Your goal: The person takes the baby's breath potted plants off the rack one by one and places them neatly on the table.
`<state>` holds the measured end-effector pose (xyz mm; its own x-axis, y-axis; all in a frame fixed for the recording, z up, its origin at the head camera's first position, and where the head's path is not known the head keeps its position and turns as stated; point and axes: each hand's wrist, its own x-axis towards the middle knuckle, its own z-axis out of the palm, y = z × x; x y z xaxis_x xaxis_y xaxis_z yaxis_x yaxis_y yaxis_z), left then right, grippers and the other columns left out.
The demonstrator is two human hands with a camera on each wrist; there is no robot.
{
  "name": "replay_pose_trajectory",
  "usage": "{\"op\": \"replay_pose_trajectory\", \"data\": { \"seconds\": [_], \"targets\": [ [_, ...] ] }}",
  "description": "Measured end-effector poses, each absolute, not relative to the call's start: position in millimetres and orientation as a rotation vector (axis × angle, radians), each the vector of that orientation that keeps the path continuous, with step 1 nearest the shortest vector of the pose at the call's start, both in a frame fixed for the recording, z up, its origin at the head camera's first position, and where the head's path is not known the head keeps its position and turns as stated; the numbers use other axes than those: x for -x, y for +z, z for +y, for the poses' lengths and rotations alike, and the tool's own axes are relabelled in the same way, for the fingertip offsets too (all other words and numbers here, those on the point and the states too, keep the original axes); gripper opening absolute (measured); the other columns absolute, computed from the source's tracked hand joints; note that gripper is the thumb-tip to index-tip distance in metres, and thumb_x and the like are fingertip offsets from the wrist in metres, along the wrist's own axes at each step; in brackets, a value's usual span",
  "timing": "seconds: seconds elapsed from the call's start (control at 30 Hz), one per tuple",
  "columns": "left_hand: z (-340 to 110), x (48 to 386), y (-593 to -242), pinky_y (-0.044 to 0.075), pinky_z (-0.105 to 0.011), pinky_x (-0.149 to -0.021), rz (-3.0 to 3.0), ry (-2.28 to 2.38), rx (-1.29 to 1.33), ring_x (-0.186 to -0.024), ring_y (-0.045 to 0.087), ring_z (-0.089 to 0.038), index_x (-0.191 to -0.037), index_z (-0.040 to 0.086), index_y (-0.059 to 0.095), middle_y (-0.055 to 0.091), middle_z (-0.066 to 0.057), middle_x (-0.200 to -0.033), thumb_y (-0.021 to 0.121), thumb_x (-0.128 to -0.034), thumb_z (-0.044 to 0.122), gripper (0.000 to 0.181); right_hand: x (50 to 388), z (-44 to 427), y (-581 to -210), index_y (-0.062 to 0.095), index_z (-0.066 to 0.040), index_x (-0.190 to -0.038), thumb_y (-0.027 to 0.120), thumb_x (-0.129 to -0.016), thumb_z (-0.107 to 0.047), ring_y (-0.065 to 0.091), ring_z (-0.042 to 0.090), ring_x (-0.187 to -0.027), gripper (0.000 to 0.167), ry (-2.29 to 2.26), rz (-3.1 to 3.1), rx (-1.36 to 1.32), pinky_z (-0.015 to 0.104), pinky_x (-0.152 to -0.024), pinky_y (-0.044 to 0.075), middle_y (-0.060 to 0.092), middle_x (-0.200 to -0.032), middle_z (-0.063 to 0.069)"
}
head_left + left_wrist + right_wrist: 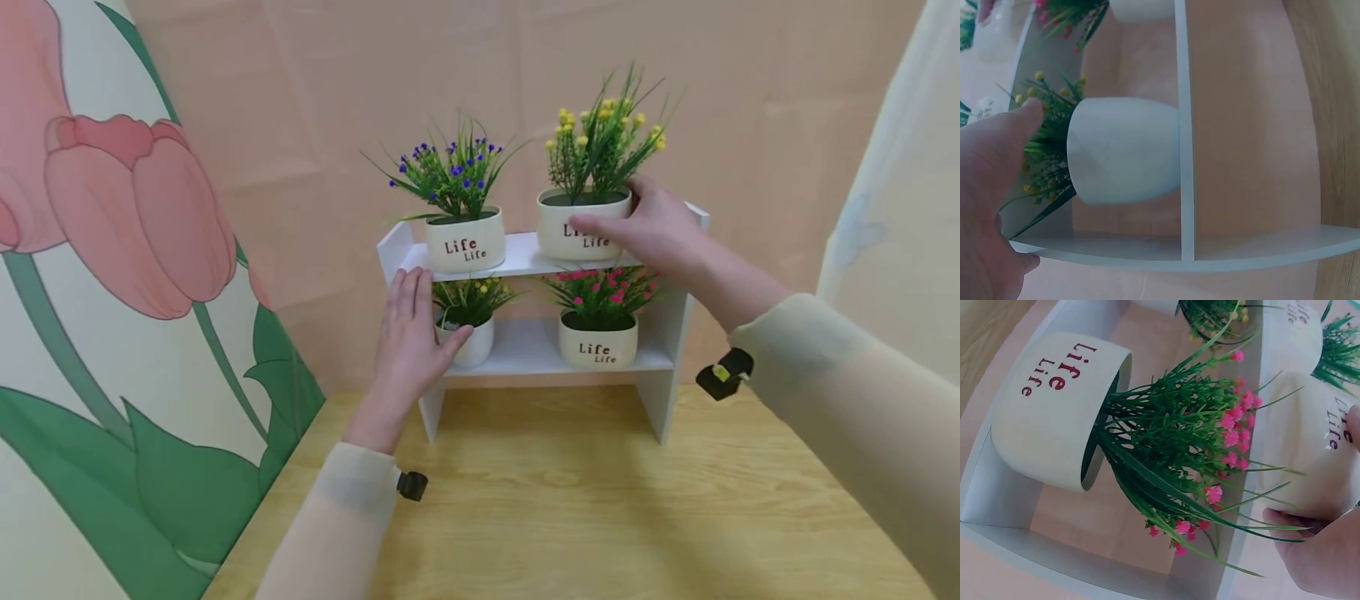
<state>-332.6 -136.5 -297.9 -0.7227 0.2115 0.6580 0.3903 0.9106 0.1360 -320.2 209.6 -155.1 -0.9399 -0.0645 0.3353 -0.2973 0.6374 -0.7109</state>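
Wood-look counter [525, 517] nearest. Left hand [408, 342] at left end of white rack [667, 400]: grip loose, fingers straight, thumb spread, no pot held. Right hand [663, 229] the nearer to yellow-flowered pot [557, 227]: grip partly closed on it, thumb across front, fingers round right end. Pot upright at upper shelf, right half, just left of that grip; long axis runs along the shelf. Base contact uncertain. Peach backdrop [375, 100] behind.
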Motion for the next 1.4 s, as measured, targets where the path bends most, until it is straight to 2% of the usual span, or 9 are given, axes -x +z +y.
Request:
{"op": "replay_pose_trajectory", "data": {
  "seconds": [0.23, 0.4, 0.53, 0.67, 0.8, 0.93, 1.1, 1.27, 1.4],
  "targets": [
    [-136.4, 328.2, -300.7, 0.009, -0.049, -0.137, -2.362, -0.363, 0.415, -0.169, 0.004, -0.036, -0.173, 0.002, 0.02, 0.023, -0.019, -0.178, 0.076, -0.1019, 0.057, 0.106, 306.1, 211.2, -152.0, 0.032, -0.012, -0.17, 0.077, -0.093, -0.072, 0.053, 0.029, -0.135, 0.108, 1.296, -2.54, -0.343, 0.053, -0.112, 0.044, 0.057, -0.155, 0.016],
    [-135.9, 327.3, -300.5, 0.009, -0.05, -0.137, -2.346, -0.368, 0.417, -0.169, 0.005, -0.036, -0.173, 0.002, 0.021, 0.024, -0.019, -0.178, 0.075, -0.1025, 0.056, 0.104, 297.3, 217.8, -153.8, 0.038, -0.014, -0.165, 0.08, -0.096, -0.064, 0.057, 0.022, -0.126, 0.095, 1.347, -2.495, -0.37, 0.037, -0.1, 0.047, 0.061, -0.146, 0.011],
    [-135.0, 327.9, -298.9, 0.008, -0.049, -0.137, -2.342, -0.371, 0.424, -0.169, 0.005, -0.036, -0.173, 0.001, 0.022, 0.024, -0.019, -0.178, 0.074, -0.1032, 0.056, 0.103, 286.2, 224.5, -155.7, 0.041, -0.016, -0.164, 0.08, -0.097, -0.06, 0.059, 0.02, -0.123, 0.09, 1.332, -2.488, -0.374, 0.03, -0.092, 0.05, 0.062, -0.145, 0.01],
    [-134.1, 329.6, -297.5, 0.009, -0.049, -0.137, -2.34, -0.361, 0.426, -0.169, 0.007, -0.037, -0.172, 0.001, 0.022, 0.025, -0.019, -0.177, 0.075, -0.1029, 0.055, 0.103, 274.1, 232.0, -157.6, 0.039, -0.018, -0.167, 0.079, -0.098, -0.059, 0.058, 0.022, -0.131, 0.09, 1.304, -2.514, -0.356, 0.034, -0.099, 0.051, 0.06, -0.152, 0.012],
    [-133.5, 331.0, -298.4, 0.01, -0.049, -0.137, -2.342, -0.363, 0.423, -0.169, 0.007, -0.038, -0.172, 0.001, 0.022, 0.024, -0.019, -0.177, 0.076, -0.1026, 0.054, 0.104, 263.1, 239.0, -162.6, 0.039, -0.019, -0.167, 0.079, -0.1, -0.056, 0.055, 0.027, -0.141, 0.086, 1.286, -2.546, -0.359, 0.048, -0.111, 0.048, 0.059, -0.154, 0.009],
    [-133.6, 331.6, -300.5, 0.01, -0.049, -0.137, -2.343, -0.378, 0.413, -0.169, 0.005, -0.036, -0.173, 0.001, 0.022, 0.023, -0.018, -0.178, 0.077, -0.102, 0.054, 0.104, 252.1, 245.9, -170.6, 0.039, -0.021, -0.168, 0.079, -0.102, -0.051, 0.054, 0.029, -0.145, 0.083, 1.261, -2.563, -0.374, 0.039, -0.109, 0.051, 0.058, -0.155, 0.005],
    [-134.2, 331.8, -301.1, 0.009, -0.046, -0.137, -2.336, -0.379, 0.407, -0.17, 0.004, -0.036, -0.173, 0.001, 0.021, 0.023, -0.018, -0.178, 0.077, -0.1019, 0.054, 0.105, 237.1, 256.1, -180.6, 0.043, -0.023, -0.164, 0.079, -0.102, -0.051, 0.064, 0.014, -0.13, 0.077, 1.191, -2.586, -0.334, 0.013, -0.087, 0.052, 0.062, -0.148, 0.002],
    [-134.8, 331.8, -301.4, 0.009, -0.045, -0.137, -2.335, -0.366, 0.405, -0.169, 0.006, -0.036, -0.172, 0.0, 0.022, 0.024, -0.019, -0.177, 0.078, -0.1017, 0.054, 0.105, 225.3, 266.6, -191.3, 0.048, -0.024, -0.16, 0.079, -0.102, -0.05, 0.066, -0.004, -0.111, 0.071, 1.117, -2.601, -0.291, 0.01, -0.083, 0.049, 0.069, -0.137, -0.006],
    [-133.7, 332.2, -301.3, 0.014, -0.048, -0.136, -2.332, -0.366, 0.415, -0.169, 0.007, -0.037, -0.172, 0.001, 0.022, 0.025, -0.018, -0.176, 0.077, -0.1018, 0.054, 0.103, 216.9, 274.8, -199.6, 0.051, -0.02, -0.157, 0.079, -0.102, -0.05, 0.067, -0.005, -0.102, 0.069, 1.04, -2.632, -0.248, 0.015, -0.078, 0.05, 0.072, -0.134, 0.002]
  ]
}}
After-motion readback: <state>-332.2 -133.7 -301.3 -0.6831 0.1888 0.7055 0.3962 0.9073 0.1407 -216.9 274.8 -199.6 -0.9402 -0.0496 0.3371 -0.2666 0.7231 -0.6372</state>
